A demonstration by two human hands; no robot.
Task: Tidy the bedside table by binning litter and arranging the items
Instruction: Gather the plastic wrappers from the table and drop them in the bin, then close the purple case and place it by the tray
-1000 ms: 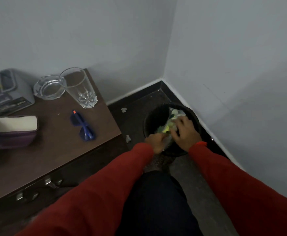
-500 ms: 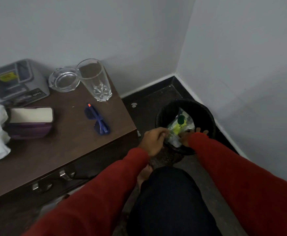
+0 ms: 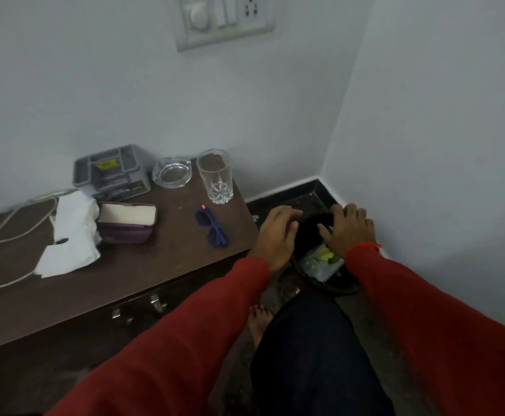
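Note:
A black bin [image 3: 339, 288] stands on the floor in the corner, right of the brown bedside table [image 3: 143, 274]. A clear wrapper with yellow and green print [image 3: 321, 261] lies inside it. My left hand [image 3: 278, 235] hovers over the bin's left side, fingers spread, holding nothing. My right hand [image 3: 348, 228] hovers over the bin's far right, fingers spread and empty. On the table lie blue sunglasses [image 3: 212, 228], a drinking glass [image 3: 215, 180], a glass ashtray [image 3: 171, 172], a purple-covered book [image 3: 126, 222] and crumpled white tissue [image 3: 69, 235].
A grey organiser tray [image 3: 111, 172] sits at the table's back. A white cable [image 3: 2, 232] loops at the left. A switch panel [image 3: 225, 19] is on the wall above. Small litter scraps [image 3: 255, 218] lie on the dark floor. My bare foot [image 3: 258, 324] is below the hands.
Both hands let go of the wrapper, which now lies in the bin, and rose above it with fingers spread. The view tilted up and left, revealing tissue, cable and switch panel.

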